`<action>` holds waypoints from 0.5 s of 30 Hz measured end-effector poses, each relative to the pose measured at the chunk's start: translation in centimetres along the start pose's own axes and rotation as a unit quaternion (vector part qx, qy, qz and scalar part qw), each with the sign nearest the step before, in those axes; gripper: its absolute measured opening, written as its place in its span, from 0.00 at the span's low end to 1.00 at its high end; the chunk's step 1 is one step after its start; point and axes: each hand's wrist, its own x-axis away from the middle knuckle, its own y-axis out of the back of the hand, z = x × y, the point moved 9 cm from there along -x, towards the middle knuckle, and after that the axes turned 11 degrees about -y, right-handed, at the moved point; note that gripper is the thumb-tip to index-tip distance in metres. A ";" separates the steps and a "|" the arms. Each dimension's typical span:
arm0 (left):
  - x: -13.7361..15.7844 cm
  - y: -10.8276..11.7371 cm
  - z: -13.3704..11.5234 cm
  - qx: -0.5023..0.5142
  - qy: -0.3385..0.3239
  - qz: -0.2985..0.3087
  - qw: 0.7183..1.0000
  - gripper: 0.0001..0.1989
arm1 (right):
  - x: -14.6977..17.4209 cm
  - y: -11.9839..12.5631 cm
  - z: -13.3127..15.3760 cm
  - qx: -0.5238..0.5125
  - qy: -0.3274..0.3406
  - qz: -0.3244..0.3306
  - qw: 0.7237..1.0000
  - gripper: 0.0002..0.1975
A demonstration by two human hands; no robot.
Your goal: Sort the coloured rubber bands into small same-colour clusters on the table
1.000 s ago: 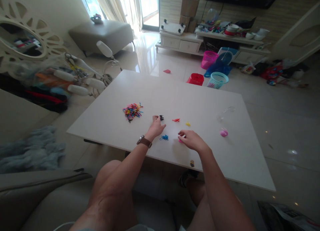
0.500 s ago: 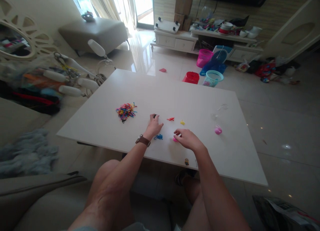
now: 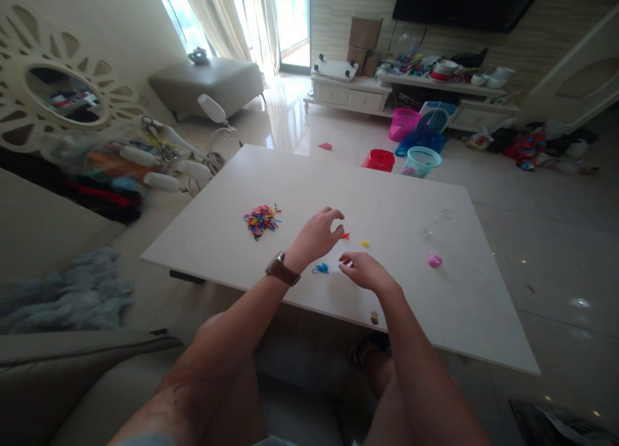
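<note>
My left hand [image 3: 316, 236], with a brown-strapped watch [image 3: 283, 269] on its wrist, hovers over the white table beside a small red bunch of bands [image 3: 345, 236]. Its thumb and fingers are apart, and nothing shows between them. My right hand [image 3: 366, 272] is low over the tabletop, fingers loosely bent and apart, with no object visible in it. Between my hands lies a small blue bunch of bands [image 3: 321, 268]. A yellow bunch [image 3: 365, 243] rests beyond my right hand. Farther left is a heap of multicoloured bands [image 3: 262, 221].
On the table's right side sit a pink round object [image 3: 434, 259] and a clear plastic piece [image 3: 442, 215]. A small yellow-and-blue figure [image 3: 374, 317] lies by the near edge. Past the far edge stand a red bin [image 3: 378, 160] and a light-blue basket [image 3: 422, 162].
My left hand has moved right, from a small black item to beside the red bunch; that item no longer shows. The pink bunch under my right hand is now hidden. The view has shifted.
</note>
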 end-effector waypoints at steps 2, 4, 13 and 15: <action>0.4 1.1 -0.4 0.028 -0.018 -0.040 0.999 0.10 | -0.1 -0.4 0.3 0.005 0.005 0.004 1.000 0.14; 1.4 2.0 -0.6 0.053 -0.029 -0.074 0.995 0.08 | -0.2 -0.7 0.7 0.009 0.010 0.002 1.000 0.14; 5.8 3.3 -4.0 0.079 -0.137 -0.130 0.979 0.08 | -1.4 -1.8 4.3 0.017 0.057 -0.056 0.997 0.10; 6.6 2.7 -3.7 0.069 -0.148 -0.125 0.979 0.08 | -1.8 -2.3 5.4 0.018 0.079 -0.075 0.994 0.09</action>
